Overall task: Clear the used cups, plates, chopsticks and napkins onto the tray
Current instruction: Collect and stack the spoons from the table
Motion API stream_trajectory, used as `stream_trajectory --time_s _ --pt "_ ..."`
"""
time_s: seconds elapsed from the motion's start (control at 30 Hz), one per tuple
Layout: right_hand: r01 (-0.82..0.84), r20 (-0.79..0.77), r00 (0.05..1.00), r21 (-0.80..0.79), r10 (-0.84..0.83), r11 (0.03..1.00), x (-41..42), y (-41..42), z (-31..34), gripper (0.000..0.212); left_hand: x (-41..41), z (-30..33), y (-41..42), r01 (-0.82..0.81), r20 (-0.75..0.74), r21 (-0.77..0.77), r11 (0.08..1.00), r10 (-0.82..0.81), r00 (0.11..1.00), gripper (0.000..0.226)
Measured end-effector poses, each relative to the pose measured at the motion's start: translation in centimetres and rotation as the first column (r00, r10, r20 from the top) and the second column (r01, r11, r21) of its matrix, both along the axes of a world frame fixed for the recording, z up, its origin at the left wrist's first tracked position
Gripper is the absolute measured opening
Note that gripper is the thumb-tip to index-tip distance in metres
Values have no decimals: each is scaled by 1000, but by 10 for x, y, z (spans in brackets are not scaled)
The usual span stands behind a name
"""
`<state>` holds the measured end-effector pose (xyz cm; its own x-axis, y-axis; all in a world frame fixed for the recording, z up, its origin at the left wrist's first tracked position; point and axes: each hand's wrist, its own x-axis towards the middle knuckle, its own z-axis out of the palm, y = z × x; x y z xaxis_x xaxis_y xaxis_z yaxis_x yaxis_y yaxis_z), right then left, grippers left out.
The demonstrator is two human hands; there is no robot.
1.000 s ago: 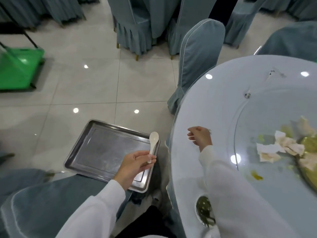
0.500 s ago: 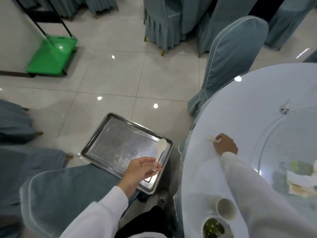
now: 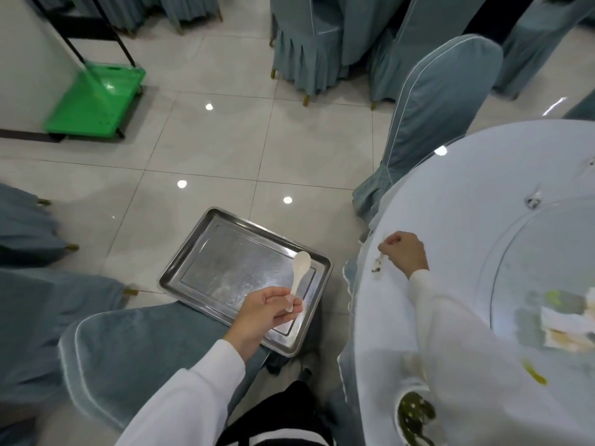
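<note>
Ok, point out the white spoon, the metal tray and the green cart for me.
white spoon (image 3: 301,264), head view, on its bowl.
metal tray (image 3: 225,252), head view, on its bare flat bottom.
green cart (image 3: 93,101), head view, on its platform.

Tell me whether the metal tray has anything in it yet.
Empty. The tray shows only bare metal; the white spoon is held above it in the left hand, not set down.
</note>
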<state>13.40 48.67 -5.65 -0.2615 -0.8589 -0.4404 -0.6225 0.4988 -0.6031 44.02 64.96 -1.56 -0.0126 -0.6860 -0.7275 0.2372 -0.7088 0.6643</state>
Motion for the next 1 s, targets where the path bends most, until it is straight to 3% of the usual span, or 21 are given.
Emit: stream_trajectory --time_s 0.13,0.23,0.33,0.63,0.73,1.0 --pt "125 257 960 -34 -113 992 49 32 16 10 30 -4 16 -23 -42 -51 998 21 999 18" --pt "203 458 869 15 -187 979 96 74 27 7 63 -5 31 -24 -44 -87 996 21 999 18" --pt "257 595 762 84 -255 963 144 127 36 20 101 -2 48 -21 -26 -138 990 18 1000 17" --pt "289 773 549 181 -318 940 329 265 57 37 242 23 126 -45 91 -293 955 74 993 9" --pt "247 821 470 229 -323 941 398 292 68 31 287 26 160 -95 102 -308 947 132 986 9" --pt "-12 808 582 122 -93 992 528 324 101 19 378 28 209 -230 121 -338 912 285 951 10"
